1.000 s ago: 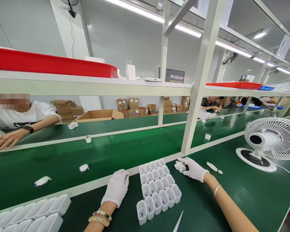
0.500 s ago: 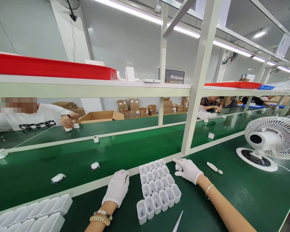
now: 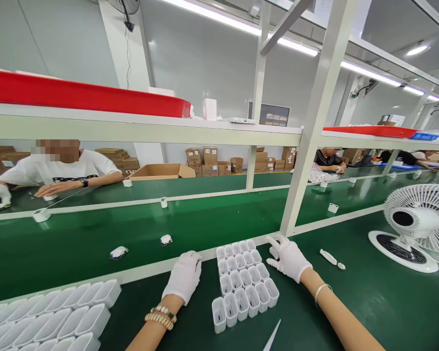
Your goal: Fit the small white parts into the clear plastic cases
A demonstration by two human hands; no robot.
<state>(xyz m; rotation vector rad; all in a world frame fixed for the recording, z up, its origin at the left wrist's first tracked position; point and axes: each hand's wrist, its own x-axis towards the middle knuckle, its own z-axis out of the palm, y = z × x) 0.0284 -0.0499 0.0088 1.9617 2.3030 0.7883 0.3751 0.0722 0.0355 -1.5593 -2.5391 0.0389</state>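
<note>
My left hand [image 3: 184, 277], in a white glove, rests at the near edge of the conveyor belt [image 3: 212, 219] with its fingers curled down; whether they hold anything is hidden. A block of white open cups [image 3: 243, 275] in rows stands to its right. Beyond the block's right side, my right hand [image 3: 287, 257], also gloved, has thumb and index finger apart, with a small white piece [image 3: 274, 252] against its curled fingers. Two small white parts with dark edges lie on the belt, one [image 3: 165, 240] beyond my left hand and one [image 3: 119, 252] farther left.
More white cups [image 3: 54, 317] fill the lower left. A pointed blade [image 3: 272, 335] lies at the front, a white tool [image 3: 328, 256] and a fan [image 3: 416, 219] at right. A post [image 3: 316, 117] rises beyond the belt edge. A person [image 3: 66, 165] works across.
The view has turned left, shifting most things rightward. The two belt parts have moved right relative to the bench. The person across has moved their hands. My hands keep nearly the same pose.
</note>
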